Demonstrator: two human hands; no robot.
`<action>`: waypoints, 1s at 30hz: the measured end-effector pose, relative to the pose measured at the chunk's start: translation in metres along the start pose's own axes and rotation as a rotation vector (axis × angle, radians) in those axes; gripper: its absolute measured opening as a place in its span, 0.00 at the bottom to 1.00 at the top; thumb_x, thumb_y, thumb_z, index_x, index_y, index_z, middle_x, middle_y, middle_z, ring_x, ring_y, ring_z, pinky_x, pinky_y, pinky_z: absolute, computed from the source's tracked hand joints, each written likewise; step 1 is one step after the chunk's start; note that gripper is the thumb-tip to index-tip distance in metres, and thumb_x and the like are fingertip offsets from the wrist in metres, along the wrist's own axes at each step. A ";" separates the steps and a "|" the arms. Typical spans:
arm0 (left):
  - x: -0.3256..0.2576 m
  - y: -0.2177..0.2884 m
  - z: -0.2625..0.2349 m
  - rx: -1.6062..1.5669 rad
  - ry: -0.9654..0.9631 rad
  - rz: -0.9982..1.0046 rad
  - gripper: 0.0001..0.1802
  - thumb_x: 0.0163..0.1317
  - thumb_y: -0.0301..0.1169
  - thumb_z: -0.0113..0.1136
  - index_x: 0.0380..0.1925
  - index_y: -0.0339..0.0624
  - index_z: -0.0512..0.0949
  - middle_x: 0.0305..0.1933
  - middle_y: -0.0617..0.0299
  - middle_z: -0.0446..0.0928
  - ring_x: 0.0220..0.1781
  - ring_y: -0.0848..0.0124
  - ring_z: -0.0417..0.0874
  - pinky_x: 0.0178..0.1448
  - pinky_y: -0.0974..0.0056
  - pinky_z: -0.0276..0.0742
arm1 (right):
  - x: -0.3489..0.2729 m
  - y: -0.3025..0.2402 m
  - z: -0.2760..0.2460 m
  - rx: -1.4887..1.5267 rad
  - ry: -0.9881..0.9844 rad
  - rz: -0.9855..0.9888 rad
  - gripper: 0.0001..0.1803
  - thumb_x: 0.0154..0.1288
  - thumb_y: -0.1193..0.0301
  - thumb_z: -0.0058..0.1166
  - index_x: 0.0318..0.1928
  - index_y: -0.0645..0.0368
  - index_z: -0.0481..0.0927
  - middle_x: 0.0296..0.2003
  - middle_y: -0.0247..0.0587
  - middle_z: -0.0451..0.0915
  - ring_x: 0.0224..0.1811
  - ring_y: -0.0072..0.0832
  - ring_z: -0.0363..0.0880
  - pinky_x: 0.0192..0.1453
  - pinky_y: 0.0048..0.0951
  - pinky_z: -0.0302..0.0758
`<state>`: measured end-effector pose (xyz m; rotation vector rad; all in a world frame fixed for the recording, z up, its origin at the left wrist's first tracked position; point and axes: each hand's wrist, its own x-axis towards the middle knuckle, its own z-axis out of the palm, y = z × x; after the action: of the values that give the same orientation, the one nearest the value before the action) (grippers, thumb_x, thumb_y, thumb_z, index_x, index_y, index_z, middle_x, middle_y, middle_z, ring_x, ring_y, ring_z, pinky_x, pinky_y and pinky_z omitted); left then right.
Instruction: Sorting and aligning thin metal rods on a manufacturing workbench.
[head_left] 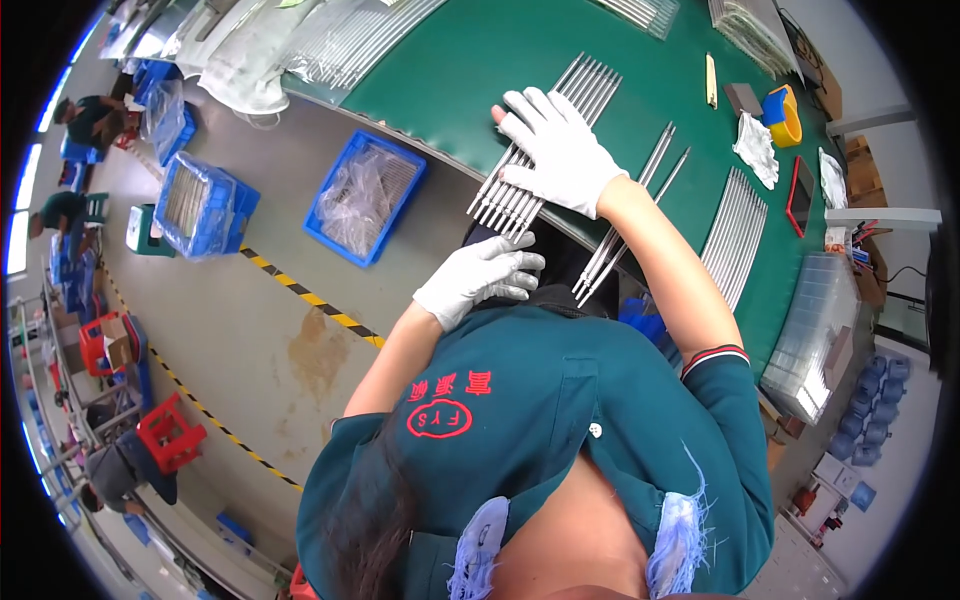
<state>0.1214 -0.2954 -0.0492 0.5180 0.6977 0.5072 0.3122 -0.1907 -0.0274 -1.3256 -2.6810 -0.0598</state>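
Observation:
A row of slim silver metal rods (597, 88) lies side by side on the green table (480, 70), their stepped ends jutting past its near edge. Across this row rests my right hand (560, 150), in a white glove, palm down with fingers apart; one fingertip is bare. My left hand (480, 275), also gloved in white, is just below the jutting ends. Its fingers are loosely bent and close to the rod tips, and I cannot tell whether they touch. To the right, a few separate rods (655, 160) run under my right wrist and overhang the edge.
More rods (735, 230) lie at the right; bagged rods (365, 45) lie at the far left. A yellow and blue tape roll (782, 115), a white glove (757, 150) and a red-framed object (797, 197) sit at the right. A blue crate (365, 197) stands on the floor.

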 end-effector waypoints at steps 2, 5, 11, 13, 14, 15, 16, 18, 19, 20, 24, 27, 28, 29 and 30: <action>0.002 -0.001 0.001 0.031 0.013 -0.024 0.32 0.64 0.36 0.56 0.63 0.32 0.60 0.54 0.50 0.73 0.46 0.68 0.78 0.52 0.65 0.76 | -0.008 0.004 0.000 -0.019 -0.032 0.010 0.39 0.63 0.43 0.41 0.67 0.54 0.61 0.66 0.49 0.60 0.70 0.44 0.52 0.74 0.43 0.44; 0.002 0.000 0.002 0.089 0.024 -0.051 0.32 0.64 0.37 0.56 0.63 0.31 0.60 0.54 0.50 0.73 0.47 0.68 0.78 0.52 0.65 0.76 | -0.019 0.008 -0.003 -0.022 -0.050 -0.002 0.38 0.63 0.43 0.41 0.66 0.54 0.62 0.66 0.50 0.59 0.70 0.45 0.52 0.74 0.43 0.44; 0.003 0.002 0.002 0.144 0.028 -0.056 0.30 0.64 0.37 0.55 0.61 0.30 0.62 0.54 0.50 0.74 0.47 0.69 0.78 0.53 0.65 0.75 | -0.034 0.012 -0.008 -0.023 -0.062 -0.014 0.38 0.62 0.42 0.41 0.66 0.54 0.63 0.66 0.51 0.59 0.70 0.46 0.52 0.74 0.43 0.44; 0.003 0.001 0.001 0.154 0.035 -0.056 0.30 0.65 0.37 0.55 0.61 0.30 0.63 0.53 0.50 0.74 0.47 0.69 0.78 0.52 0.66 0.75 | -0.036 0.012 -0.008 -0.018 -0.057 -0.014 0.38 0.62 0.42 0.41 0.66 0.54 0.63 0.66 0.51 0.59 0.70 0.46 0.52 0.74 0.43 0.44; 0.002 0.002 0.001 0.171 0.052 -0.046 0.29 0.64 0.37 0.55 0.60 0.30 0.64 0.53 0.51 0.74 0.46 0.69 0.78 0.52 0.66 0.75 | -0.036 0.012 -0.008 -0.018 -0.058 -0.013 0.38 0.62 0.42 0.41 0.66 0.54 0.63 0.66 0.51 0.59 0.70 0.46 0.52 0.74 0.43 0.44; 0.002 0.002 0.001 0.188 0.070 -0.035 0.28 0.64 0.37 0.55 0.60 0.29 0.65 0.53 0.51 0.75 0.46 0.70 0.78 0.52 0.67 0.75 | -0.036 0.012 -0.008 -0.018 -0.059 -0.011 0.38 0.62 0.42 0.41 0.66 0.54 0.63 0.66 0.51 0.59 0.70 0.46 0.52 0.74 0.43 0.44; 0.002 0.002 0.002 0.189 0.071 -0.035 0.28 0.64 0.37 0.55 0.60 0.29 0.65 0.53 0.51 0.75 0.46 0.70 0.78 0.52 0.67 0.75 | -0.036 0.012 -0.007 -0.018 -0.058 -0.011 0.38 0.62 0.42 0.41 0.66 0.54 0.63 0.66 0.51 0.59 0.70 0.46 0.52 0.74 0.43 0.44; 0.001 0.002 0.002 0.207 0.091 -0.004 0.27 0.64 0.36 0.56 0.58 0.30 0.66 0.51 0.54 0.76 0.45 0.72 0.79 0.50 0.69 0.75 | -0.033 0.011 -0.004 -0.018 -0.050 -0.003 0.38 0.63 0.42 0.41 0.66 0.54 0.63 0.66 0.51 0.59 0.70 0.46 0.52 0.74 0.43 0.44; 0.001 0.002 0.002 0.207 0.093 -0.003 0.27 0.64 0.36 0.56 0.58 0.30 0.66 0.51 0.54 0.76 0.45 0.72 0.79 0.50 0.69 0.75 | -0.031 0.010 -0.004 -0.017 -0.049 -0.004 0.38 0.63 0.42 0.41 0.66 0.54 0.63 0.66 0.51 0.59 0.70 0.46 0.52 0.74 0.43 0.44; 0.001 0.003 0.003 0.205 0.098 -0.003 0.26 0.64 0.35 0.56 0.58 0.31 0.67 0.50 0.55 0.76 0.44 0.73 0.79 0.50 0.69 0.75 | -0.029 0.009 -0.004 -0.018 -0.043 0.000 0.38 0.63 0.42 0.40 0.66 0.54 0.63 0.66 0.50 0.59 0.70 0.46 0.52 0.74 0.43 0.44; 0.000 0.005 0.010 0.179 0.131 -0.019 0.23 0.64 0.33 0.56 0.57 0.33 0.69 0.48 0.57 0.77 0.42 0.75 0.78 0.47 0.72 0.75 | -0.021 0.008 -0.003 -0.027 -0.034 -0.004 0.38 0.63 0.42 0.40 0.66 0.53 0.63 0.66 0.50 0.60 0.70 0.45 0.53 0.73 0.43 0.45; 0.000 0.003 0.010 0.156 0.130 -0.002 0.22 0.64 0.32 0.56 0.56 0.33 0.70 0.47 0.58 0.77 0.41 0.76 0.78 0.46 0.72 0.75 | -0.020 0.008 -0.001 -0.038 -0.010 -0.015 0.38 0.63 0.42 0.40 0.66 0.53 0.63 0.65 0.50 0.60 0.70 0.45 0.53 0.73 0.43 0.46; 0.000 0.003 0.009 0.156 0.131 0.001 0.22 0.64 0.32 0.56 0.56 0.33 0.70 0.47 0.58 0.77 0.41 0.76 0.78 0.46 0.72 0.75 | -0.020 0.008 -0.002 -0.039 -0.009 -0.017 0.38 0.63 0.42 0.40 0.66 0.53 0.63 0.65 0.50 0.60 0.70 0.45 0.53 0.73 0.43 0.46; 0.000 0.003 0.009 0.171 0.132 0.011 0.21 0.64 0.32 0.57 0.54 0.33 0.71 0.46 0.58 0.78 0.41 0.76 0.78 0.46 0.72 0.75 | -0.021 0.007 -0.004 -0.036 -0.018 -0.014 0.38 0.63 0.42 0.40 0.66 0.53 0.63 0.65 0.50 0.61 0.70 0.45 0.54 0.73 0.43 0.46; 0.000 0.003 0.008 0.186 0.133 0.021 0.20 0.64 0.32 0.57 0.53 0.33 0.72 0.46 0.59 0.78 0.41 0.76 0.78 0.46 0.72 0.75 | -0.022 0.007 -0.006 -0.033 -0.027 -0.011 0.38 0.63 0.42 0.40 0.66 0.53 0.63 0.65 0.49 0.61 0.69 0.45 0.54 0.73 0.43 0.46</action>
<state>0.1265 -0.2952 -0.0421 0.6707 0.8726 0.5025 0.3316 -0.2044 -0.0253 -1.3302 -2.7209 -0.0882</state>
